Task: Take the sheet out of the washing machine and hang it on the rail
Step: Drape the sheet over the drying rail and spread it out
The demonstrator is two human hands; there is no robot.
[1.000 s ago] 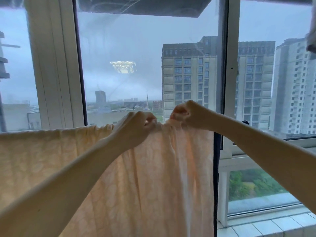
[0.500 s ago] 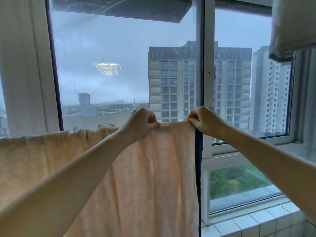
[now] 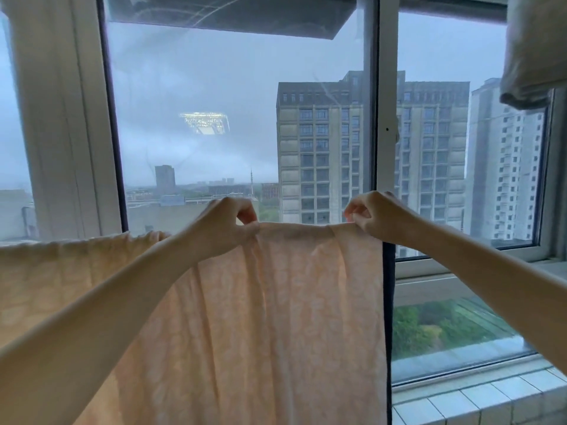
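Open air above sheet (image 3: 276,302); window glass (image 3: 239,133) blocks behind.

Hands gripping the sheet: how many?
2. The left hand pinches the top edge of the sheet near its middle; the right hand pinches it at the right end.

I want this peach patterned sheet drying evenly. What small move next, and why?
Probably slide the left hand leftward along the peach patterned sheet: its top edge lies flat up to the right hand, but bunches left of the left one.
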